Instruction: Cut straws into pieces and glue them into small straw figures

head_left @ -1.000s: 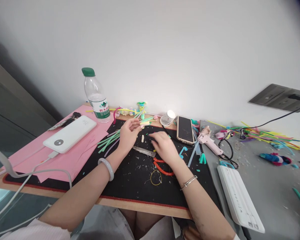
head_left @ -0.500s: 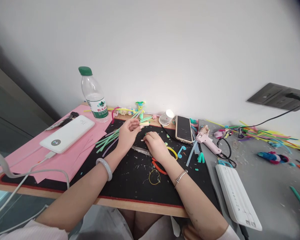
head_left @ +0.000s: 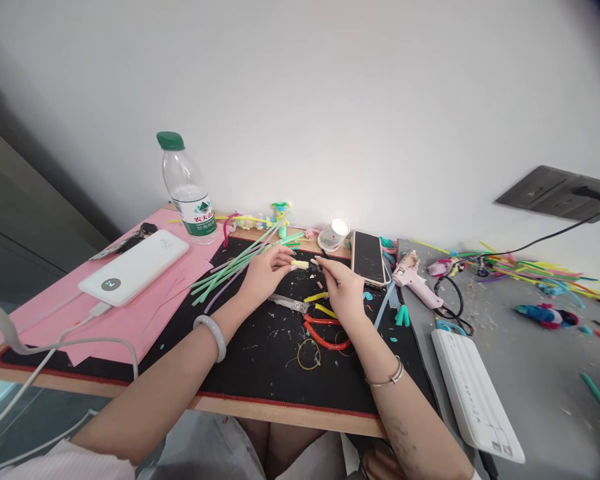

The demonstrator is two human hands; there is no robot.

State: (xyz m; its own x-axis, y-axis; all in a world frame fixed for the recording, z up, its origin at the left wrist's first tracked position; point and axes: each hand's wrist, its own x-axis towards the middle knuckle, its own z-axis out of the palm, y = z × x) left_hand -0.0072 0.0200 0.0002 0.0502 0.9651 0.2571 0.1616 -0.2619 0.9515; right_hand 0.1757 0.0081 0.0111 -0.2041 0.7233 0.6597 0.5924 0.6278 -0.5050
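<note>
My left hand (head_left: 264,272) pinches a short pale-yellow stick piece (head_left: 300,265) over the black mat (head_left: 260,353). My right hand (head_left: 343,287) meets it from the right, its fingertips pinched at the piece's other end; whether it holds something small I cannot make out. Scissors (head_left: 290,303) lie on the mat just below both hands. Yellow stick pieces (head_left: 319,297) and red curved pieces (head_left: 325,337) lie beside my right wrist. A bundle of long green and purple sticks (head_left: 230,270) lies left of my left hand.
A water bottle (head_left: 187,190) stands at the back left beside a white power bank (head_left: 135,267) on pink paper (head_left: 105,313). A phone (head_left: 366,257), a small cup (head_left: 334,235), a pink glue gun (head_left: 415,277) and a white keyboard (head_left: 475,393) lie to the right, with scattered coloured sticks (head_left: 530,273).
My right hand rose from the mat near the scissors and came up to the yellow piece held in my left hand. My left hand shifted slightly right.
</note>
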